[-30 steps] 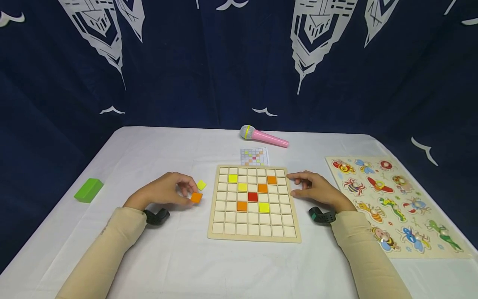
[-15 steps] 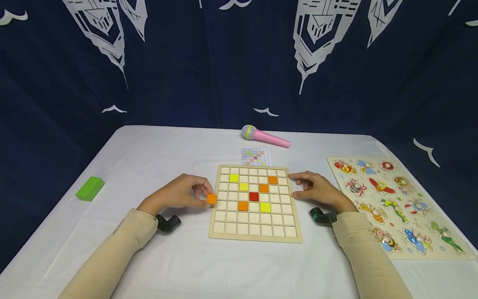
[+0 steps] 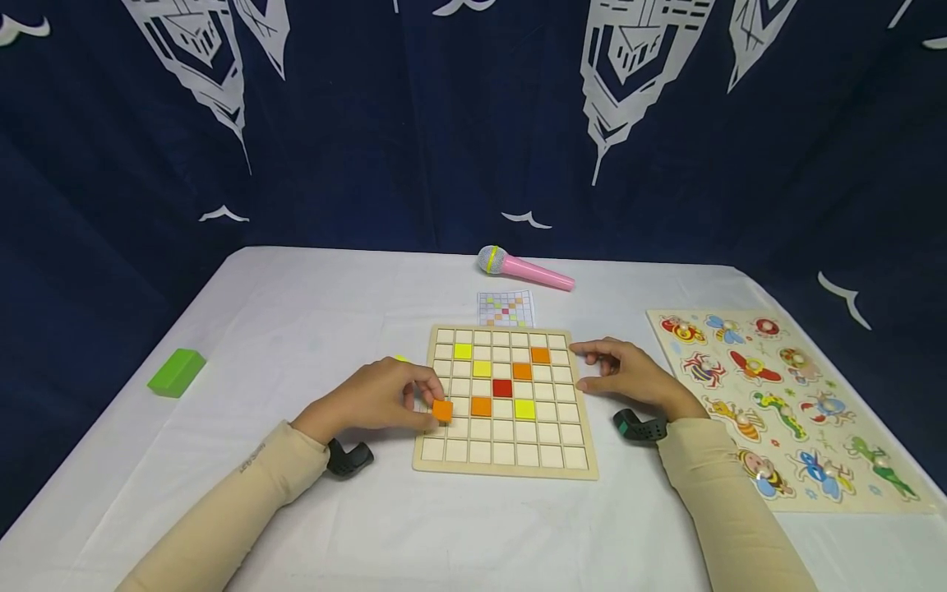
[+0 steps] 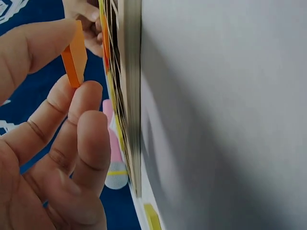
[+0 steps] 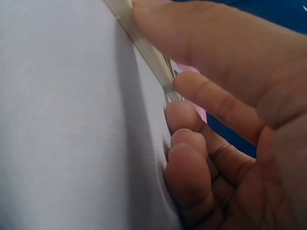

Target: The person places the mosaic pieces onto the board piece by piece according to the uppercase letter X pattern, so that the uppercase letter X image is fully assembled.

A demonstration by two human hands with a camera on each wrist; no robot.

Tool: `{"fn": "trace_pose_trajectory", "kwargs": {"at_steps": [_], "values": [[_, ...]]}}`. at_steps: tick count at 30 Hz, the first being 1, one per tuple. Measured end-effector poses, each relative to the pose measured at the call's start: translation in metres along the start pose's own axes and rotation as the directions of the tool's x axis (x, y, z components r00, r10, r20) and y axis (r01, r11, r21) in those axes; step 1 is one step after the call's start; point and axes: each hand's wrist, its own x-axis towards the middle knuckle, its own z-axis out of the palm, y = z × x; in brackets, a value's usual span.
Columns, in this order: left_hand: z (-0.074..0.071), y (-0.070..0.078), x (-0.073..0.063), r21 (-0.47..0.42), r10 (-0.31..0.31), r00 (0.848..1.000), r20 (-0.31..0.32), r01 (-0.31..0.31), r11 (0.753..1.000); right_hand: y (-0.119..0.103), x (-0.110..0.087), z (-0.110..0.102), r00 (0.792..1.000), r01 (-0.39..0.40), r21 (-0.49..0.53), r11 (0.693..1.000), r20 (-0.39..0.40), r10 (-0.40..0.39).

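My left hand pinches an orange square tile between thumb and fingertips, above the left columns of a wooden grid board. In the left wrist view the tile is tilted, clear of the board. Yellow tiles, orange tiles and one red tile lie in the board's squares. At the board's right edge, my right hand touches the rim with thumb and index finger, its other fingers loosely bent. A loose yellow tile lies left of the board, mostly hidden behind my left hand in the head view.
Beyond the board lie a printed pattern card and a pink toy microphone. A green block sits at the far left. On the right is an insect puzzle board. A dark blue curtain hangs behind the table.
My left hand has carried the orange tile rightward from the table beside the board to over its left columns. My right hand has stayed at the board's right edge.
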Motion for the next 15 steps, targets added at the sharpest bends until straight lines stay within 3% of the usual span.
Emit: {"fn": "trace_pose_trajectory", "kwargs": {"at_steps": [15], "values": [[0.012, 0.021, 0.007, 0.083, -0.013, 0.999, 0.044, 0.009, 0.997, 0.0, 0.0, 0.0, 1.0, 0.005, -0.006, 1.0, 0.0, -0.005]]}}
